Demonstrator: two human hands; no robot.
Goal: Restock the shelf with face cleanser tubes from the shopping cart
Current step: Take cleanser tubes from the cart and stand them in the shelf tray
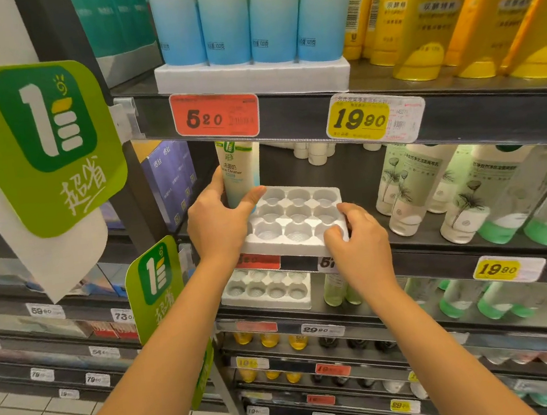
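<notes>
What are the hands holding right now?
The left hand grips the face cleanser tube.
The right hand grips the white plastic tray corner.

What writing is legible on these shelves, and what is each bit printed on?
"5 20": red price tag.
"19 90": yellow price tag.
"19 80": lower yellow tag.
"Cleaner": cleanser tube the left hand holds.
"超省": green sign.
Small tag print and bottle labels: too blurred.

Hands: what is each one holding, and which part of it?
The left hand grips the face cleanser tube near its bottom end. The right hand pinches the white tray by its front right corner.
</notes>
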